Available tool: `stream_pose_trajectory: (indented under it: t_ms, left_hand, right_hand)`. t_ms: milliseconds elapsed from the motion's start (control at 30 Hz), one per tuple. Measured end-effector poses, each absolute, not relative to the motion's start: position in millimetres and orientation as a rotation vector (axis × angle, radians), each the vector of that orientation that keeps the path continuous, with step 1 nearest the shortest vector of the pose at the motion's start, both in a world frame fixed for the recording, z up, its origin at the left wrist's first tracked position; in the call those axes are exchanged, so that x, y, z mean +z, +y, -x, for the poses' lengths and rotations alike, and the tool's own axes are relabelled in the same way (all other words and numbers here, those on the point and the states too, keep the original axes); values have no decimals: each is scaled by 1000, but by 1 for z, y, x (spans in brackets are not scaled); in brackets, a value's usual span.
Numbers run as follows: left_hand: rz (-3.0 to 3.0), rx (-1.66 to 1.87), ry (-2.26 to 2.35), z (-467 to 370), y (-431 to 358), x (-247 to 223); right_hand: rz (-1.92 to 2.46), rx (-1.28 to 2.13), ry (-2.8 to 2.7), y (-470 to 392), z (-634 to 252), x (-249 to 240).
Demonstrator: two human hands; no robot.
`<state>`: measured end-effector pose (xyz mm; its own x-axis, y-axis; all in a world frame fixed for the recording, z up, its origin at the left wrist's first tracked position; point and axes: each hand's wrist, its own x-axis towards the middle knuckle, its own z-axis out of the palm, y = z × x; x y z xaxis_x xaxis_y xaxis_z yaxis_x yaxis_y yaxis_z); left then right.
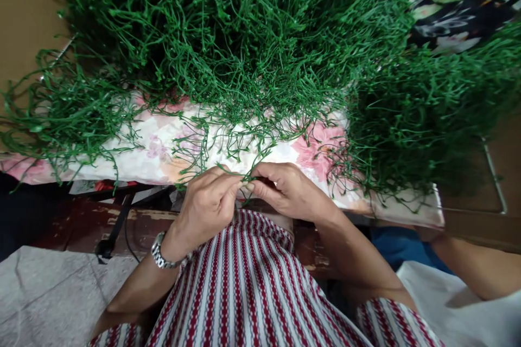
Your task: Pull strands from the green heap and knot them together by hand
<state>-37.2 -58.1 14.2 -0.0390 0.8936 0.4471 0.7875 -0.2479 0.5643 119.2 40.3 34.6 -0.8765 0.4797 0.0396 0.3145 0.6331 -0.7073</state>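
Note:
My left hand (214,195) and my right hand (287,190) meet just in front of my body, at the near edge of the cloth. Both pinch thin green plastic stems (248,178) between thumb and forefinger, with the fingertips almost touching. A few strands stick up above the fingers and some hang below them. Loose green stems (232,138) lie scattered on the floral cloth (280,152) right beyond my hands. A silver watch sits on my left wrist.
A large heap of green plastic stems (244,27) rises at the back. Smaller piles lie at the left (69,108) and right (415,119). A dark floral bag (456,16) stands at the back right. Another person's arm (480,265) shows at the lower right.

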Motion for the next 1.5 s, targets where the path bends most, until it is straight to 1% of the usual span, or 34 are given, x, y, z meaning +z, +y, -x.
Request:
stream_pose_trajectory:
  t_ms: [233, 433, 600, 700, 800, 900, 967, 1033, 1100, 1167, 1333, 1500]
  left_hand:
    - [-1930, 1207, 1821, 36, -58, 11]
    - [-1984, 1255, 1723, 35, -59, 6]
    - [-2130, 1099, 1781, 36, -59, 4]
    - [-2217, 1023, 1785, 37, -60, 6]
    - [-2161, 1037, 1665, 43, -61, 8]
    - [-1914, 1072, 1437, 52, -60, 8]
    - [-1704, 1098, 1341, 59, -60, 8]
    - [-1537, 1158, 1299, 63, -58, 9]
    - [-1434, 1240, 1290, 62, -56, 9]
    - [-1358, 1317, 1312, 58, -55, 8]
    - [-1207, 1427, 1460, 42, -55, 2]
    - [-1199, 1513, 1592, 32, -56, 0]
  right_hand:
    - [696, 961, -2736, 38, -117, 32]
    - [691, 892, -2870, 38, -117, 33]
    - [683, 681, -2987, 38, -117, 34]
    - [620, 630, -3062, 39, -117, 33]
    - [427, 768, -3079, 44, -119, 32]
    - [26, 1139, -2925, 51, -123, 33]
    - [-72, 1337, -2743, 54, -125, 33]
    - [117, 1350, -2577, 55, -125, 32]
    - [365, 1267, -2413, 51, -121, 28]
    - [492, 1216, -2265, 42, -114, 21]
    - [525, 1236, -2082, 21, -100, -1]
    - [503, 1256, -2018, 18, -99, -11]
